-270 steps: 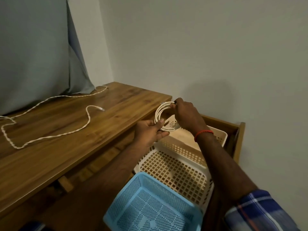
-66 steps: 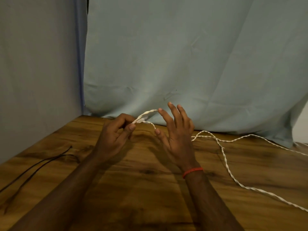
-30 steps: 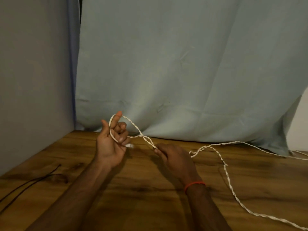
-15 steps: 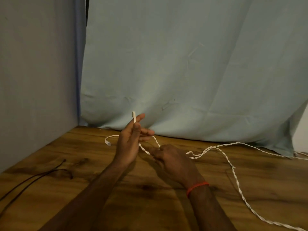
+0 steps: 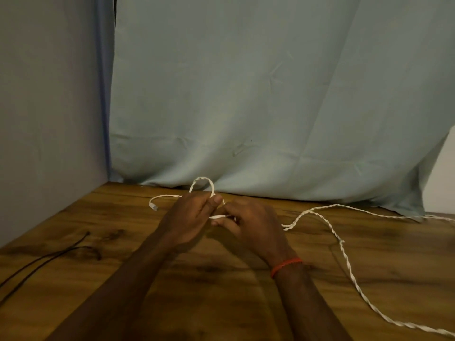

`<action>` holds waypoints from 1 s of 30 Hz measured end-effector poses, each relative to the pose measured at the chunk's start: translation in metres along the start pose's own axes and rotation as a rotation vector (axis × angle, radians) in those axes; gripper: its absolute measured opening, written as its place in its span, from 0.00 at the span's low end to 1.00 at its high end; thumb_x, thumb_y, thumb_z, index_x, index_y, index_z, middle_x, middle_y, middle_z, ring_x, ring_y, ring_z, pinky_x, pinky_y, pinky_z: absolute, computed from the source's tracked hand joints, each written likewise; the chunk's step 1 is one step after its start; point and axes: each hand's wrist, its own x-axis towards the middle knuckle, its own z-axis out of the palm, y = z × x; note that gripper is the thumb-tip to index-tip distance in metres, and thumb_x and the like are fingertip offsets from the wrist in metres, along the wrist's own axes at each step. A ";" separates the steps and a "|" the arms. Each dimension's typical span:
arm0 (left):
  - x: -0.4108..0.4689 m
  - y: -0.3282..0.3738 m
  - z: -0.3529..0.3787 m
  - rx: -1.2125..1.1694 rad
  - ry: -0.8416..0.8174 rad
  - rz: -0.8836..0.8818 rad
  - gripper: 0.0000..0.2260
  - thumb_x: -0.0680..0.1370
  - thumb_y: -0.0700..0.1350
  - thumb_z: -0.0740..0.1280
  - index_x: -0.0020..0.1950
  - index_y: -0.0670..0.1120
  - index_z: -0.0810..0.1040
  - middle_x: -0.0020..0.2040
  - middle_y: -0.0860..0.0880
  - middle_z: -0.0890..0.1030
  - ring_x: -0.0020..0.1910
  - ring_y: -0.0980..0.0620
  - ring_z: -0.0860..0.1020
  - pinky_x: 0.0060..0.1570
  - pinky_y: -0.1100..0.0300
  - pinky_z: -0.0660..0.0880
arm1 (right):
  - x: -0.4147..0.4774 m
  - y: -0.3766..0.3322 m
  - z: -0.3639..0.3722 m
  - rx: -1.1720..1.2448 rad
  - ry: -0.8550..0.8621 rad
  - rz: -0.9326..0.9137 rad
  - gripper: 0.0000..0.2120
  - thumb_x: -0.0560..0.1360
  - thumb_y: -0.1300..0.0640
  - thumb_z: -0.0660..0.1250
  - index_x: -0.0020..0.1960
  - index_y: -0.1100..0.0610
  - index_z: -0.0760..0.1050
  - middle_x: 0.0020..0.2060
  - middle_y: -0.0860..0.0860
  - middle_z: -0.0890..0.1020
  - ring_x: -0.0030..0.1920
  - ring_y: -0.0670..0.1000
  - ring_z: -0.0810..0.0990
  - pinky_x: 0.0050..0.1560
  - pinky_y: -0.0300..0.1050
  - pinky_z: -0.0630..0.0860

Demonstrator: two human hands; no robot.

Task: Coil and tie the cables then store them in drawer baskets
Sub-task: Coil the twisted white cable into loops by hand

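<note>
White twisted cable [image 5: 349,267]: small loop now stands above both hands at frame centre, none half second ago. Left hand [image 5: 187,217], right hand [image 5: 251,225] grip clenched on it. Coiling just begun; tail trails right across desk [image 5: 221,291].

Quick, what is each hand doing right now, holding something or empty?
Left hand: closed, pinching a small loop of the white twisted cable near its plug end.
Right hand: closed on the same cable, just beside the left.

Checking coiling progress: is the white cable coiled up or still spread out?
Mostly spread out. The white cable forms one small loop at the hands, while the rest trails loose across the table.
</note>
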 end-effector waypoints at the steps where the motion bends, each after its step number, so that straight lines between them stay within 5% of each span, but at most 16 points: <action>1: 0.000 -0.003 -0.001 -0.011 -0.020 -0.014 0.25 0.79 0.67 0.48 0.36 0.54 0.74 0.33 0.52 0.77 0.35 0.52 0.76 0.37 0.49 0.71 | 0.001 0.004 -0.002 -0.016 0.057 0.013 0.14 0.75 0.39 0.67 0.42 0.50 0.82 0.36 0.46 0.81 0.38 0.50 0.79 0.35 0.47 0.72; 5: 0.001 0.005 -0.003 -0.096 -0.131 -0.115 0.29 0.81 0.68 0.51 0.32 0.50 0.72 0.29 0.53 0.75 0.30 0.55 0.74 0.35 0.52 0.69 | 0.000 0.017 -0.006 -0.055 0.214 -0.054 0.12 0.75 0.45 0.72 0.43 0.54 0.82 0.36 0.50 0.80 0.38 0.53 0.78 0.36 0.49 0.73; 10: 0.004 0.013 -0.013 -1.171 -0.408 -0.329 0.27 0.78 0.64 0.64 0.28 0.47 0.65 0.23 0.50 0.58 0.19 0.56 0.56 0.21 0.66 0.55 | -0.008 0.040 -0.008 0.026 0.393 0.105 0.13 0.80 0.52 0.67 0.62 0.52 0.82 0.41 0.51 0.81 0.42 0.52 0.79 0.39 0.49 0.76; 14: 0.010 0.006 -0.020 -1.691 -0.404 -0.332 0.20 0.78 0.53 0.68 0.29 0.46 0.68 0.23 0.51 0.58 0.20 0.55 0.56 0.23 0.62 0.52 | -0.022 0.056 0.003 -0.066 0.276 0.309 0.18 0.81 0.48 0.59 0.68 0.46 0.77 0.38 0.51 0.78 0.37 0.53 0.77 0.32 0.50 0.75; 19: 0.007 0.004 -0.020 -1.834 -0.199 -0.375 0.19 0.81 0.49 0.56 0.29 0.48 0.68 0.23 0.53 0.60 0.20 0.56 0.57 0.24 0.62 0.55 | -0.024 0.046 0.009 -0.239 0.067 0.330 0.22 0.80 0.42 0.51 0.65 0.43 0.79 0.36 0.51 0.77 0.35 0.54 0.77 0.30 0.43 0.63; 23: 0.007 0.010 -0.017 -1.835 0.025 -0.470 0.19 0.78 0.50 0.59 0.27 0.48 0.66 0.29 0.50 0.69 0.27 0.53 0.72 0.25 0.64 0.66 | -0.017 0.035 0.013 -0.336 -0.006 0.264 0.15 0.78 0.46 0.57 0.57 0.45 0.80 0.35 0.51 0.74 0.35 0.54 0.75 0.30 0.43 0.61; 26: 0.006 0.011 -0.018 -1.897 0.064 -0.497 0.21 0.79 0.50 0.59 0.26 0.47 0.67 0.36 0.46 0.73 0.43 0.44 0.82 0.47 0.56 0.83 | -0.016 0.025 0.016 -0.382 -0.059 0.204 0.12 0.72 0.53 0.71 0.55 0.47 0.80 0.37 0.50 0.74 0.37 0.53 0.75 0.31 0.44 0.58; 30: 0.009 0.019 -0.019 -1.841 0.051 -0.500 0.22 0.80 0.52 0.59 0.26 0.47 0.68 0.37 0.45 0.76 0.52 0.42 0.83 0.68 0.45 0.70 | -0.009 0.014 0.015 -0.434 -0.076 0.111 0.11 0.70 0.54 0.73 0.53 0.48 0.81 0.36 0.50 0.76 0.38 0.54 0.77 0.32 0.45 0.56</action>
